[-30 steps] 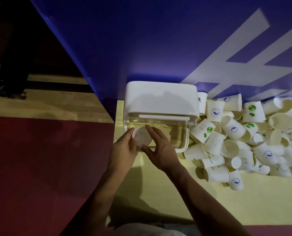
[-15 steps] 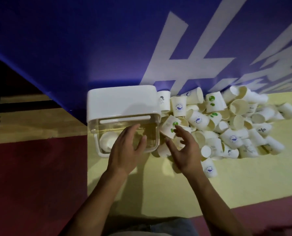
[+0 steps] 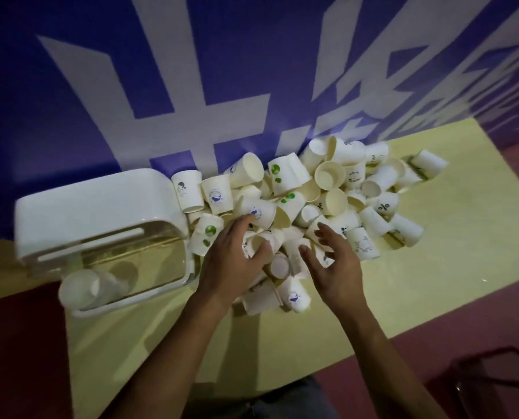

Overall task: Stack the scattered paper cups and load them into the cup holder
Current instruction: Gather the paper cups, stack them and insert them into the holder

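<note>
Both hands have left the cup holder (image 3: 101, 225) for the paper cups (image 3: 328, 204).
Left hand (image 3: 231, 261) and right hand (image 3: 334, 267) spread, empty; one "%" cup (image 3: 384, 204) beyond the right.

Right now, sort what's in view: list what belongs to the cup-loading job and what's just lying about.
Job:
- loose cups, heaped on the table
- holder, left of the heap, a stack lying inside
- left hand and right hand, both open over the heap

Lying about:
- banner behind the table
- yellow table
- dark chair, lower right
</note>
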`<act>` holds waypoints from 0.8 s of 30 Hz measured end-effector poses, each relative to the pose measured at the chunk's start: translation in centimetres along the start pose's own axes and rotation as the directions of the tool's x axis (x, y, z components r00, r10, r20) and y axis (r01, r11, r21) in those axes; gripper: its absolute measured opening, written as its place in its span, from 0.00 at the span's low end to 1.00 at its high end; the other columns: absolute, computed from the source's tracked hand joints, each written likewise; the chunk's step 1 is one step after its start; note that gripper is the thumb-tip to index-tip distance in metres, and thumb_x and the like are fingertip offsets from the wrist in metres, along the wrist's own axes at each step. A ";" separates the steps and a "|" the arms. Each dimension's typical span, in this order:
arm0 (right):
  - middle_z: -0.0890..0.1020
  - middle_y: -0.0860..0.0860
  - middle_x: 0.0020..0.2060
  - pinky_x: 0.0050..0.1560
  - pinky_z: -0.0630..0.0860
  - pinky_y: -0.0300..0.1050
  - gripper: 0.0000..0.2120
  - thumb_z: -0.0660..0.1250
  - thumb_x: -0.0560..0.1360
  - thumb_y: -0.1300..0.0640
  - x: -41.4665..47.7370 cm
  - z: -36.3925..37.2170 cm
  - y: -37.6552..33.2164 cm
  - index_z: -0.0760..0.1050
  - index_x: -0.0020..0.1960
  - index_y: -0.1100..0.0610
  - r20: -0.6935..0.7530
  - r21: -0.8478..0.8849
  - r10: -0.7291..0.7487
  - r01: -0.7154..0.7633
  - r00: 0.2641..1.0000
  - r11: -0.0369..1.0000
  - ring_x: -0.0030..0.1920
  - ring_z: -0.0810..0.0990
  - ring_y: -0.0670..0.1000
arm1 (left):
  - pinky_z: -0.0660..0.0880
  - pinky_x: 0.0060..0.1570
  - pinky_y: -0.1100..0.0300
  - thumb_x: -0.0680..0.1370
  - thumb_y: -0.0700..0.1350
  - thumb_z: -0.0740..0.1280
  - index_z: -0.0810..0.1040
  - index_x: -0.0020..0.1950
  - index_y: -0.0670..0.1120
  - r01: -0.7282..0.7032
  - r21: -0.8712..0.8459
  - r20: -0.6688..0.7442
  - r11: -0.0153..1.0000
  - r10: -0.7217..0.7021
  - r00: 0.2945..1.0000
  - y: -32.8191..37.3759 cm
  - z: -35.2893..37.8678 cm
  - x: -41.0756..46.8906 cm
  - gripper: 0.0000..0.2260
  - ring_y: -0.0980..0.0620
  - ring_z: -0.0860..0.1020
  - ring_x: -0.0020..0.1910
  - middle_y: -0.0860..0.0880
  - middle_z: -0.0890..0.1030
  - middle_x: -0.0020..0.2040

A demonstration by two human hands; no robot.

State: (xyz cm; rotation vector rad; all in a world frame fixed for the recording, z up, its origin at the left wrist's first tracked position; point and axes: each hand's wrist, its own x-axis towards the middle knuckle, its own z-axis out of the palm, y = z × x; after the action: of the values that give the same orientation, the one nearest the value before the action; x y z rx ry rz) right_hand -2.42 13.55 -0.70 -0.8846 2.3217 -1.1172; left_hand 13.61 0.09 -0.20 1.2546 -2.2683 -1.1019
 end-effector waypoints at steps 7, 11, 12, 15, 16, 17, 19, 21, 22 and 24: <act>0.80 0.43 0.60 0.57 0.71 0.26 0.26 0.73 0.77 0.47 4.0 -4.6 4.3 0.73 0.73 0.50 0.050 0.029 0.047 -0.048 0.998 0.998 0.59 0.76 0.35 | 0.77 0.62 0.53 0.78 0.57 0.70 0.69 0.76 0.52 0.053 0.074 0.022 0.996 -0.055 0.998 3.7 5.8 4.4 0.28 0.51 0.73 0.70 0.52 0.74 0.73; 0.80 0.42 0.60 0.56 0.70 0.24 0.26 0.73 0.76 0.47 6.4 -6.2 5.9 0.73 0.73 0.49 0.073 0.058 0.070 -0.074 0.995 0.996 0.60 0.77 0.40 | 0.75 0.63 0.50 0.76 0.60 0.70 0.66 0.77 0.50 0.128 0.162 -0.050 0.978 -0.121 0.991 4.7 8.5 7.7 0.32 0.47 0.71 0.71 0.47 0.72 0.74; 0.80 0.42 0.60 0.55 0.70 0.24 0.26 0.74 0.76 0.47 6.9 -6.4 6.2 0.73 0.73 0.49 0.078 0.054 0.066 -0.070 0.995 0.996 0.60 0.77 0.40 | 0.74 0.65 0.49 0.76 0.61 0.70 0.64 0.78 0.49 0.164 0.182 -0.066 0.970 -0.154 0.986 4.7 9.1 8.5 0.35 0.46 0.70 0.72 0.47 0.70 0.75; 0.81 0.44 0.61 0.54 0.71 0.25 0.27 0.74 0.76 0.46 8.5 -6.8 7.0 0.74 0.73 0.49 0.103 0.046 0.066 -0.071 0.993 0.996 0.58 0.77 0.39 | 0.72 0.67 0.47 0.75 0.63 0.70 0.59 0.80 0.47 0.268 0.220 -0.135 0.938 -0.243 0.961 5.1 10.9 11.2 0.40 0.45 0.69 0.72 0.46 0.69 0.75; 0.81 0.44 0.62 0.55 0.72 0.27 0.27 0.74 0.75 0.46 9.0 -6.9 7.3 0.74 0.73 0.49 0.109 0.048 0.064 -0.069 0.992 0.996 0.59 0.77 0.39 | 0.72 0.67 0.46 0.74 0.64 0.71 0.60 0.79 0.47 0.294 0.226 -0.158 0.929 -0.263 0.952 5.1 11.5 11.9 0.41 0.44 0.70 0.70 0.45 0.71 0.74; 0.81 0.45 0.62 0.57 0.74 0.31 0.27 0.74 0.75 0.47 9.4 -6.9 7.5 0.74 0.72 0.50 0.112 0.048 0.058 -0.064 0.992 0.997 0.60 0.77 0.40 | 0.72 0.67 0.45 0.73 0.64 0.72 0.60 0.79 0.46 0.321 0.231 -0.177 0.918 -0.285 0.942 5.1 12.0 12.5 0.41 0.43 0.72 0.69 0.45 0.72 0.72; 0.81 0.46 0.62 0.57 0.75 0.34 0.27 0.75 0.75 0.47 10.3 -7.0 8.1 0.75 0.72 0.50 0.123 0.046 0.051 -0.058 0.991 0.997 0.61 0.77 0.41 | 0.71 0.65 0.44 0.72 0.64 0.73 0.61 0.77 0.47 0.368 0.249 -0.218 0.896 -0.318 0.922 4.9 13.0 13.6 0.41 0.43 0.74 0.65 0.45 0.75 0.68; 0.81 0.46 0.62 0.54 0.72 0.28 0.26 0.75 0.75 0.47 11.0 -6.9 8.6 0.75 0.71 0.50 0.135 0.037 0.048 -0.053 0.990 0.998 0.60 0.77 0.43 | 0.70 0.63 0.44 0.71 0.64 0.73 0.63 0.74 0.47 0.394 0.265 -0.257 0.880 -0.329 0.909 4.5 13.7 14.3 0.39 0.42 0.76 0.61 0.44 0.78 0.64; 0.81 0.45 0.62 0.53 0.71 0.26 0.26 0.75 0.75 0.47 11.3 -6.9 8.7 0.75 0.71 0.50 0.138 0.035 0.051 -0.056 0.989 0.998 0.60 0.77 0.43 | 0.70 0.62 0.44 0.72 0.63 0.73 0.63 0.73 0.47 0.399 0.268 -0.271 0.877 -0.328 0.905 4.4 13.9 14.5 0.37 0.41 0.76 0.60 0.44 0.79 0.62; 0.80 0.44 0.62 0.51 0.70 0.23 0.26 0.75 0.75 0.48 11.8 -6.7 9.0 0.75 0.71 0.49 0.141 0.035 0.062 -0.067 0.988 0.997 0.59 0.77 0.43 | 0.68 0.61 0.44 0.73 0.62 0.72 0.64 0.72 0.46 0.405 0.277 -0.293 0.871 -0.325 0.899 4.2 14.1 14.8 0.35 0.41 0.77 0.59 0.43 0.81 0.60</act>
State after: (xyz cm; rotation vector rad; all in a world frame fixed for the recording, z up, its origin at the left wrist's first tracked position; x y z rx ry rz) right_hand -18.11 13.28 -4.99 -0.8391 2.1914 -1.0365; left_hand -5.47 -4.11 -7.40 1.9075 -2.1385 -0.6362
